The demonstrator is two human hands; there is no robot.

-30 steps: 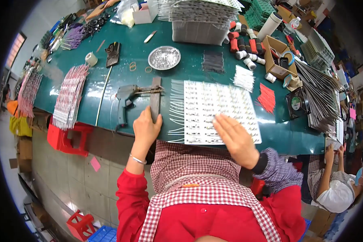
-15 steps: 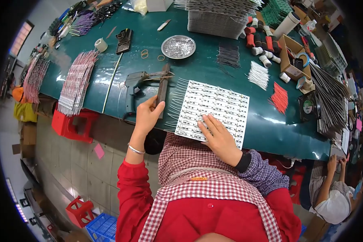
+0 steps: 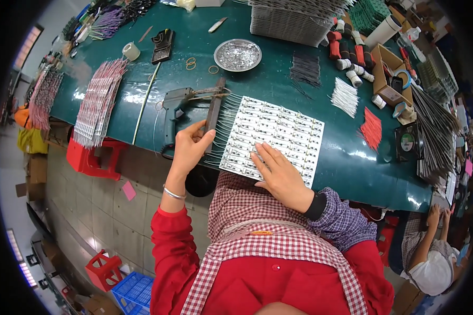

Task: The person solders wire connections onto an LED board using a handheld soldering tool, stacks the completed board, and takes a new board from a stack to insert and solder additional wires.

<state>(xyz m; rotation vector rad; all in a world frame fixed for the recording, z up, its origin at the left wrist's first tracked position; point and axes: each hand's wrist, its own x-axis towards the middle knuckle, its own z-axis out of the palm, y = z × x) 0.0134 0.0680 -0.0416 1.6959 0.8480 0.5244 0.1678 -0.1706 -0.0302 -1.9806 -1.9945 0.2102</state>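
Observation:
My left hand grips the lower end of a dark, narrow bar between thumb and fingers. My right hand lies with its fingers stretched out on a white circuit board panel, near its front edge. Rows of small parts and thin wires cover the panel. From the panel's left edge, a row of pale wires sticks out to the bar; whether their ends lie under it I cannot tell. A grey-green, pistol-shaped glue gun rests just left of the bar, its front end hidden by wrapped strands.
Behind the panel stands a round metal dish. Black wires, white wires and red wires lie to the right, near a cardboard box. Wired boards hang over the table edge at left. A co-worker sits at right.
The panel has slid slightly left under my right hand, bringing its wires up to the bar. My left hand keeps its hold on the bar. The view has shifted a little.

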